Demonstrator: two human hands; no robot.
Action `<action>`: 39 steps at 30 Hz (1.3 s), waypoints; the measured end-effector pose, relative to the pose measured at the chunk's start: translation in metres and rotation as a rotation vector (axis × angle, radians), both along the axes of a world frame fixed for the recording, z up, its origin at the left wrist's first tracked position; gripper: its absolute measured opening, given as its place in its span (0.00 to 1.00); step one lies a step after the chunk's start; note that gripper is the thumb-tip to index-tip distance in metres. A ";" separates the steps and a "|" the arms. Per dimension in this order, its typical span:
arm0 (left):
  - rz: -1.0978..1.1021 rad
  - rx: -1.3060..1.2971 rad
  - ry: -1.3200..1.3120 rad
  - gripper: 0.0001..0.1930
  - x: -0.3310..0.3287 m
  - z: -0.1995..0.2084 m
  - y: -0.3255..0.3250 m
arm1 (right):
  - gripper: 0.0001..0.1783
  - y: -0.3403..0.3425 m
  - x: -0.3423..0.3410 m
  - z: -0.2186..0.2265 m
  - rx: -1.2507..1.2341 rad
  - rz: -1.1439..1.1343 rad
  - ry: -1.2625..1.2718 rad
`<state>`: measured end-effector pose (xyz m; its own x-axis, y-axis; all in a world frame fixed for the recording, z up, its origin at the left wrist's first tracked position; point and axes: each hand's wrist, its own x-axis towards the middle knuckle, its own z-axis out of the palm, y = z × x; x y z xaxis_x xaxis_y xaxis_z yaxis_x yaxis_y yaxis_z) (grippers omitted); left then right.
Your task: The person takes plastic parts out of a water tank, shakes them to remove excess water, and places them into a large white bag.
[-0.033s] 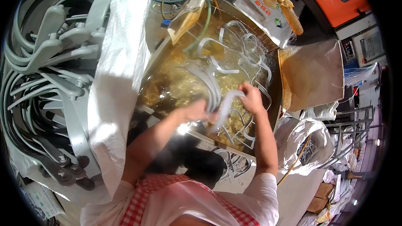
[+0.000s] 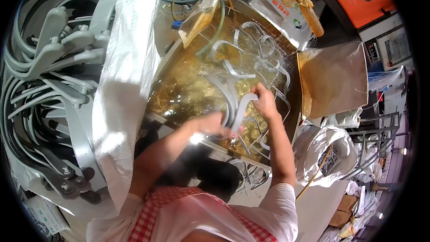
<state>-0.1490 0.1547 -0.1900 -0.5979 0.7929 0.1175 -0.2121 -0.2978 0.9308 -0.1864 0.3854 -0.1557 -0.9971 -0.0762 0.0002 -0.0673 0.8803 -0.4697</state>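
Observation:
My left hand [image 2: 211,123] is closed around the lower ends of several curved grey plastic-looking strips [image 2: 227,93], blurred by motion. Another curved grey strip [image 2: 243,110] is pinched at its upper end by my right hand [image 2: 265,102]; its lower end reaches the fingers of my left hand. Both hands are above a tank [image 2: 214,146] of yellowish, rippling water. More curved strips [image 2: 233,69] lie loose in the water, mostly at its far right side, with some below my right hand. The left fingertips are partly hidden behind the strips.
Large grey curved parts [image 2: 56,54] are stacked on the left behind a white sheet [image 2: 127,58]. A hose [image 2: 219,29] dips into the tank. Brownish board [image 2: 333,80] borders its right side, near a white sack [image 2: 304,150] of thin pieces. More strips [image 2: 248,177] lie below the front rim.
The single strip has come up and left, closer against the bundle. My right hand has shifted slightly up and left, and the bundle in my left hand stands a little differently.

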 end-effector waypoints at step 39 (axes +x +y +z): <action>0.747 0.020 -0.818 0.24 -0.030 -0.034 -0.007 | 0.53 -0.018 0.041 -0.016 -1.598 0.226 -0.635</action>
